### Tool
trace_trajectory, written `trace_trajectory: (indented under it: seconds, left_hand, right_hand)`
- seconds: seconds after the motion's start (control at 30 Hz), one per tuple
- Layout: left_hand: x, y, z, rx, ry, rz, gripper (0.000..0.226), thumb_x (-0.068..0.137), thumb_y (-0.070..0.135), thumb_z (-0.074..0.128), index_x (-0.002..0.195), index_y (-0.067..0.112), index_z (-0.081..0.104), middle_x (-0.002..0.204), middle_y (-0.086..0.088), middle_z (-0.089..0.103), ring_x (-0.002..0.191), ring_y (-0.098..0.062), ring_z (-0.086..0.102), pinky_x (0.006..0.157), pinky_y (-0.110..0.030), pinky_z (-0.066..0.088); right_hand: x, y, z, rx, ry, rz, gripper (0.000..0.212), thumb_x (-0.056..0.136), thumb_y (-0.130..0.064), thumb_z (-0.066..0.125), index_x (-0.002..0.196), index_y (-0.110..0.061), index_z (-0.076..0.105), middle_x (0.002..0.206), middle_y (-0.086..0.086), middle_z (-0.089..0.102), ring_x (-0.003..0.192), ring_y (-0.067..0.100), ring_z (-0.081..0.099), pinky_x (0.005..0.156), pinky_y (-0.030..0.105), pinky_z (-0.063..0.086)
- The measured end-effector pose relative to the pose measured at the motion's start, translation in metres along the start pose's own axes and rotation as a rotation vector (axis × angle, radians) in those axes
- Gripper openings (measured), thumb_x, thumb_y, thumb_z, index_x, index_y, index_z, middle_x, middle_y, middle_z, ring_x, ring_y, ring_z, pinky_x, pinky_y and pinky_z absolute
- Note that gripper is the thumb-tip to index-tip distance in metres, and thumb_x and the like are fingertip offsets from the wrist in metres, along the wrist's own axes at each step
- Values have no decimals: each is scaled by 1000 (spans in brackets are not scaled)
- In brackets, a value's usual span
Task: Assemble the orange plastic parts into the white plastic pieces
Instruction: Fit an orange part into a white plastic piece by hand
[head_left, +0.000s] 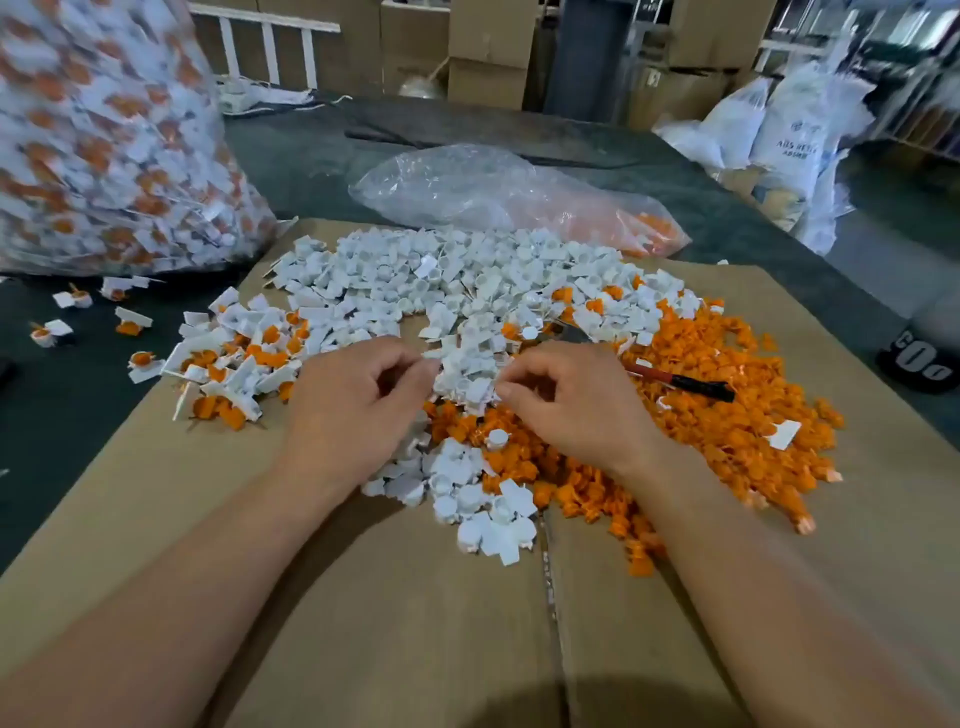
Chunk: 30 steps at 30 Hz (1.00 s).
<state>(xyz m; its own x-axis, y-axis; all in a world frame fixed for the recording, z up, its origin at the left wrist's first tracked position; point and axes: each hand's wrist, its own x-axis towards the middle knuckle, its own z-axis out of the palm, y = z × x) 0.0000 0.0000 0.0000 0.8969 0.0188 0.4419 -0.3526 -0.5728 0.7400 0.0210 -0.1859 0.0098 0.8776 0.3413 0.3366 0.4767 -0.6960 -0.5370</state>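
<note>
A heap of white plastic pieces (441, 280) lies on the cardboard sheet (363, 597), with a heap of orange plastic parts (727, 415) to its right. More white pieces (467, 499) lie between my forearms. My left hand (358, 400) is curled at the white heap's near edge, thumb and forefinger pinching a white piece there. My right hand (566, 405) faces it a palm's width away, fingers curled, pinching a white piece at the same edge. Joined white-and-orange pieces (228, 364) are piled at the left.
A big clear bag of joined pieces (104, 135) stands at the far left. A flatter clear bag (519, 197) holding some orange parts lies behind the heaps. A red-and-black-handled tool (675, 379) rests on the orange heap. Cartons and white sacks (779, 130) stand behind the dark table.
</note>
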Motion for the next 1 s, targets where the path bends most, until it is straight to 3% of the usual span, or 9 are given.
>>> trace_trajectory:
  seconds: [0.1, 0.17, 0.3, 0.47, 0.6, 0.8, 1.0]
  left_hand:
    - [2, -2, 0, 27, -16, 1, 14, 83, 24, 64, 69, 27, 63, 69, 10, 63, 59, -10, 57, 58, -36, 50]
    - [2, -2, 1, 35, -25, 0, 13, 82, 23, 65, 71, 30, 63, 71, 13, 62, 66, -8, 58, 62, -34, 50]
    - [-1, -2, 4, 54, -24, 52, 19, 82, 18, 68, 70, 31, 60, 70, 17, 60, 67, -3, 57, 58, -24, 44]
    - [-7, 5, 7, 32, -17, 74, 7, 76, 30, 57, 69, 30, 60, 68, 19, 58, 69, -3, 56, 60, -27, 45]
    - [-8, 13, 13, 55, -40, 116, 16, 77, 28, 56, 71, 19, 68, 69, 12, 61, 67, -8, 56, 61, -28, 46]
    - [-12, 16, 12, 65, -79, 121, 18, 77, 28, 55, 73, 17, 68, 72, 8, 62, 69, -14, 57, 64, -37, 48]
    - [-11, 14, 11, 60, -93, 112, 20, 78, 29, 54, 77, 16, 69, 75, 7, 64, 72, -14, 59, 66, -41, 50]
  right_hand:
    - [-2, 5, -6, 18, -12, -23, 6, 82, -19, 67, 85, -17, 72, 72, -27, 52, 69, -7, 53, 64, 8, 40]
    - [-5, 7, -10, 22, -38, -26, 4, 80, -17, 69, 83, -16, 72, 72, -25, 52, 68, -8, 52, 63, 6, 38]
    - [-7, 5, -12, -5, -114, -32, 7, 80, -19, 69, 86, -18, 72, 74, -20, 52, 71, 1, 52, 67, 14, 40]
    - [-6, 4, -8, -140, -206, -84, 16, 80, -29, 67, 96, -24, 70, 81, -17, 50, 79, -1, 42, 73, 21, 34]
    - [-4, 4, -2, -201, -261, -83, 23, 80, -36, 66, 101, -26, 66, 81, -17, 46, 84, 4, 42, 73, 25, 35]
    - [-2, 1, -1, -191, -258, -100, 7, 83, -28, 66, 86, -23, 63, 77, -17, 41, 79, 4, 38, 66, 16, 29]
    - [-2, 3, 2, -266, -298, -136, 20, 86, -30, 61, 104, -21, 62, 89, -12, 43, 95, 9, 41, 86, 28, 34]
